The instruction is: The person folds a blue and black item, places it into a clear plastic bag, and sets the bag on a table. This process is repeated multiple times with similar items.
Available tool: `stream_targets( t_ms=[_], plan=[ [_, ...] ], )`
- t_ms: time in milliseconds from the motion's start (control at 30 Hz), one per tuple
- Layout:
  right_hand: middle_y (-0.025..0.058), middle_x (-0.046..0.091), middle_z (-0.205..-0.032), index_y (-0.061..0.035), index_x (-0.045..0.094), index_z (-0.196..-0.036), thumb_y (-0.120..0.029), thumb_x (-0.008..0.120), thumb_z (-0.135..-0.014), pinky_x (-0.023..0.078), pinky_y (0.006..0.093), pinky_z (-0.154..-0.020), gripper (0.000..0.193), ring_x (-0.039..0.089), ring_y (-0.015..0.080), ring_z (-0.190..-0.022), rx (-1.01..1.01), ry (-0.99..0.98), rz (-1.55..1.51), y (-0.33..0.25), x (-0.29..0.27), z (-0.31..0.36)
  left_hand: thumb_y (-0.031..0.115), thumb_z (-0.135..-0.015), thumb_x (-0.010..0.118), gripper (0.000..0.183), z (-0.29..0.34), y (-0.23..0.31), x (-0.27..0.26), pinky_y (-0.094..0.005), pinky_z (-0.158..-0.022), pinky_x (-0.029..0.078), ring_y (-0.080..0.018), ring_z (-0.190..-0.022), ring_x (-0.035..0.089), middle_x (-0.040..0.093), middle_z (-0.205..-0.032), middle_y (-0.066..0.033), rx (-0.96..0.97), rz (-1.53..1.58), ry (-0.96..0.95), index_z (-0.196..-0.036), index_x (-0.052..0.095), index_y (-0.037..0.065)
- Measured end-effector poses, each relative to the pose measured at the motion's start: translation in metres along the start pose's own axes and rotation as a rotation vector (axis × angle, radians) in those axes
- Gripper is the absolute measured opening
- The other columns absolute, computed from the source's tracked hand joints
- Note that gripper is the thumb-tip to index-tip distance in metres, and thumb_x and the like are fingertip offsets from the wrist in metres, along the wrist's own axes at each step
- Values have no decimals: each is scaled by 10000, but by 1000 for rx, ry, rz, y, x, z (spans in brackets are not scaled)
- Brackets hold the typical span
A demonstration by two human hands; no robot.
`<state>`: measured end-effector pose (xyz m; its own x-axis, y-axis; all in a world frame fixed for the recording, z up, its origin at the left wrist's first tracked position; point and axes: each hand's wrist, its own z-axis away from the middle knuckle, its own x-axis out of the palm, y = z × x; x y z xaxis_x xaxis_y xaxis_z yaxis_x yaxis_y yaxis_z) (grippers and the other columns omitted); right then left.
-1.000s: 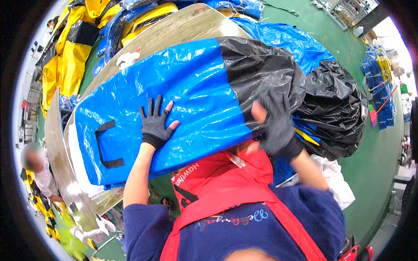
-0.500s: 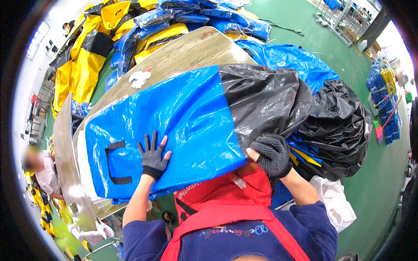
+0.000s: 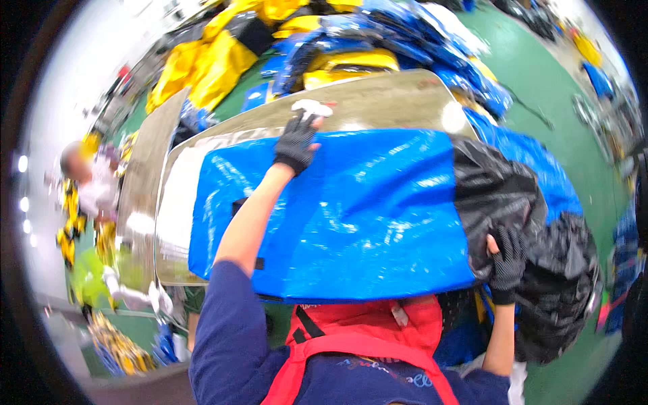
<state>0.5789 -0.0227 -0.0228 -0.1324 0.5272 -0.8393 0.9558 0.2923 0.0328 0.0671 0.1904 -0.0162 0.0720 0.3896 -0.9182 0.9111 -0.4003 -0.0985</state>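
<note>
A large blue plastic bag with a black end section lies flat across the table in front of me. My left hand, in a dark knit glove with bare thumb and index tips, reaches over its far edge. Its fingertips touch a small white crumpled cloth on the tabletop, thumb and index apart. My left forearm partly covers a black strap on the blue part. On the right, my right hand, gloved the same way, lies on the black section near the bag's front corner, fingers spread.
The wood-grained table extends beyond the bag. Blue and yellow bags are heaped behind it. More crumpled black plastic bulges at the right. A co-worker is at the far left, beside another tabletop.
My left hand has moved from the blue part to the white cloth beyond the bag. My right hand has shifted right along the black section. The view has turned left.
</note>
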Motion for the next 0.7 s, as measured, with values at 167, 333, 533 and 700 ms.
stream_targets(
  t_ms=[167,333,533,700],
  plan=[
    [92,530,-1287,-202,611,-1199,-242,556,-905,332,407,-1035,302,492,272,-1184,376,117,-165,62,1,9,587,-688,646,597,-50,-19,39,-439,-954,391,-360,-1083,527,603,-1113,-183,-188,208,-568,-1060,659,120],
    [134,638,-1057,-32,664,-986,-105,594,-807,436,386,-928,206,595,300,-989,336,-203,-527,-47,-59,-86,564,-768,570,535,-7,-93,-18,-414,-860,463,-326,-987,608,649,-1044,-172,-366,-268,-828,-1019,684,105],
    [88,626,-1088,-119,611,-1073,-151,565,-744,300,547,-1050,334,589,231,-1033,-353,-311,-306,-52,56,-51,271,-807,586,641,-36,-15,10,-489,-1108,181,-394,-1323,298,350,-1426,-188,157,203,8,-1365,365,46],
    [100,624,-1065,-86,621,-1034,-161,527,-803,338,478,-1042,261,575,253,-1041,-374,-281,-329,-50,57,-52,561,-812,533,677,-146,200,-11,-633,-1072,53,-410,-1360,203,324,-1436,-165,609,343,117,-1374,395,209]
  ],
)
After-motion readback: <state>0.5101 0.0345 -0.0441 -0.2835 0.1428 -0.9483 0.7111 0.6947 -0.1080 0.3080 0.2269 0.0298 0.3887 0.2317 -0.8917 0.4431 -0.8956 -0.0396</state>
